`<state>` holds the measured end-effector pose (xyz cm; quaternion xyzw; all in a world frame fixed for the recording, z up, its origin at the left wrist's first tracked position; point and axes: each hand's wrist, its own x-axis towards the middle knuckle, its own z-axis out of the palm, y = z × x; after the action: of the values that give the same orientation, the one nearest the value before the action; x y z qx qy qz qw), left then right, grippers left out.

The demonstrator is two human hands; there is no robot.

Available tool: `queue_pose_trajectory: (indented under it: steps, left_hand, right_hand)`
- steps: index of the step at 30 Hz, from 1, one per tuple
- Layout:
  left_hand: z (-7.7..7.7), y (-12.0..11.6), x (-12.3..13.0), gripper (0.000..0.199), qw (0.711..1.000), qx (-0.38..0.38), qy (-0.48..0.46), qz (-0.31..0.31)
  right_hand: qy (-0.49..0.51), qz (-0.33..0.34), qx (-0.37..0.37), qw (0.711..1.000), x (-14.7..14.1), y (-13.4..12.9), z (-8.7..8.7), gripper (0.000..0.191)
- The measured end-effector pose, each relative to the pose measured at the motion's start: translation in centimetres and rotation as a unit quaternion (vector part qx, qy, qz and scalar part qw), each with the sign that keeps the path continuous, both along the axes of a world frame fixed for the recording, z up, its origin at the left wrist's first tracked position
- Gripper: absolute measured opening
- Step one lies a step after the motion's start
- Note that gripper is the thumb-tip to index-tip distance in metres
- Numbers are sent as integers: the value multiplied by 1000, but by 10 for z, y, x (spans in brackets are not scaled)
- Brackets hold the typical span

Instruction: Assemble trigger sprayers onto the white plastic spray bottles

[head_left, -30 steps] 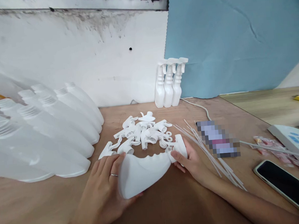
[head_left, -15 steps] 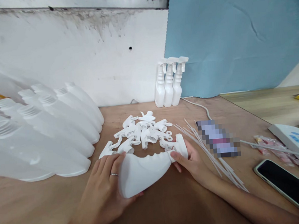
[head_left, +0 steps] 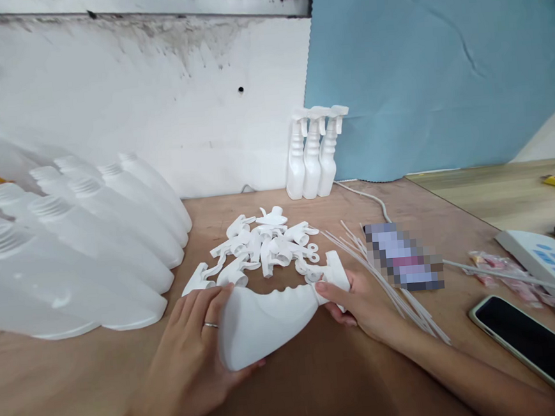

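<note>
A white spray bottle [head_left: 267,321] lies sideways between my hands, its base to the left and its neck to the right. My left hand [head_left: 196,342] is wrapped round the base end, with the fingertips over the top. At the other end my right hand [head_left: 356,301] grips the white trigger spray head [head_left: 335,274] where it meets the neck; the thumb presses on the collar. Just behind the bottle is a pile of loose white trigger heads [head_left: 265,238]. The joint at the neck is partly hidden by my right fingers.
Several open white bottles [head_left: 130,239] stand at the left. Three spray bottles with heads [head_left: 309,160] stand against the wall. Thin white tubes [head_left: 383,276] lie to the right, beside a phone with a blurred screen [head_left: 401,256], a dark phone [head_left: 533,342] and a power strip [head_left: 551,270].
My right hand has turned slightly round the spray head, and its fingers sit a little differently. The bottle and my left hand have barely moved.
</note>
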<state>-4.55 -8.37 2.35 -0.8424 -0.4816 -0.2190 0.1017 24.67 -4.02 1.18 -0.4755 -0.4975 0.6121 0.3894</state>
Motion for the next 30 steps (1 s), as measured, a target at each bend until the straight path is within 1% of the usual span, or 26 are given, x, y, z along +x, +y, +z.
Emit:
queue_pose_trajectory:
  steps: [3, 6, 8, 11, 13, 15, 17, 19, 21, 23, 27, 30]
  left_hand:
    - [-2, 1, 1, 91, 1000, 12, 4, 10]
    - [-4, 1, 2, 97, 999, 33, 24, 12]
    - [-3, 2, 3, 102, 998, 36, 47, 3]
    - [-1, 2, 3, 104, 997, 26, 76, -1]
    - [1, 1, 3, 103, 997, 22, 79, -2]
    - [2, 1, 3, 104, 997, 21, 76, -4]
    - [2, 0, 3, 104, 997, 16, 73, -6]
    - [2, 0, 4, 105, 998, 12, 67, -5]
    - [2, 0, 5, 105, 998, 10, 63, -6]
    - [2, 0, 6, 104, 998, 7, 63, -9]
    - [2, -1, 7, 103, 998, 7, 64, -22]
    - [2, -2, 8, 102, 997, 10, 71, -27]
  right_hand:
    - [11, -55, -45, 997, -8, -1, -2, 52]
    - [29, -62, -42, 997, -10, -2, -5, 52]
    - [61, -41, -35, 997, -7, -2, -5, 48]
    - [143, -3, -21, 990, -1, -3, -5, 45]
    - [179, 27, -20, 983, 1, -3, -3, 54]
    - [185, 61, -35, 980, 1, -3, -2, 66]
    - [189, 77, -47, 978, 0, -2, -1, 71]
    - [201, 82, -41, 975, -1, -1, -2, 65]
    - [209, 90, -33, 973, -1, 0, -3, 52]
    - [217, 110, -41, 969, 0, 1, -4, 37]
    - [234, 162, -71, 956, 3, 0, -7, 33]
    - [229, 162, -52, 958, 3, -3, -8, 30]
